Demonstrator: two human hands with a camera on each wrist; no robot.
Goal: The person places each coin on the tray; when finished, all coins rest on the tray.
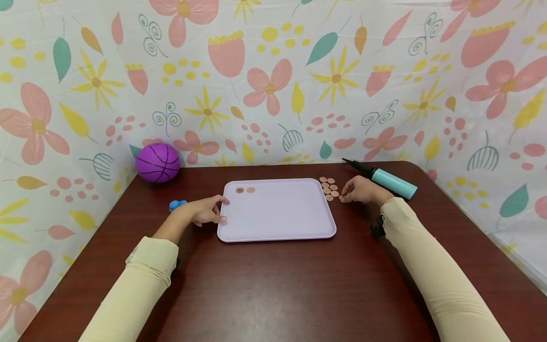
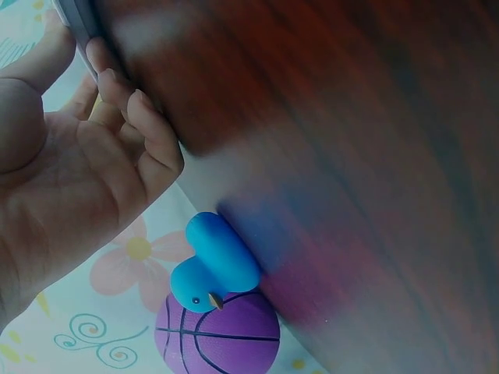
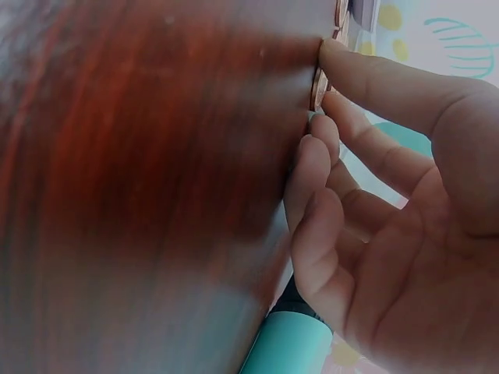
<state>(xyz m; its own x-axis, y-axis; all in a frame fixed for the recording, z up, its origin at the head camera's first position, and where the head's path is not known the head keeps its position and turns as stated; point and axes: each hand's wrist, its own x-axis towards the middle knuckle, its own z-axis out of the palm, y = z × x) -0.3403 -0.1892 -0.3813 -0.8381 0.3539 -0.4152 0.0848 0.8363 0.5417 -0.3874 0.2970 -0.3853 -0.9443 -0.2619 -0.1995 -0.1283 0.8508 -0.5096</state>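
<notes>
A pale lavender tray lies flat on the table. My left hand holds its left rim, with the thumb and fingers at the edge. Two copper coins, a darker coin and a lighter coin, lie in the tray's far left corner. Several loose copper coins are grouped by the tray's right side. Just right of them my right hand pinches a coin between thumb and index finger, at the tabletop. The other fingers of that hand are bent, their tips close to the wood.
A blue toy duck sits left of my left hand, partly hidden by it in the head view. Behind it is a purple ball. A teal and black hand pump lies beyond my right hand. Flowered cloth hangs behind the table.
</notes>
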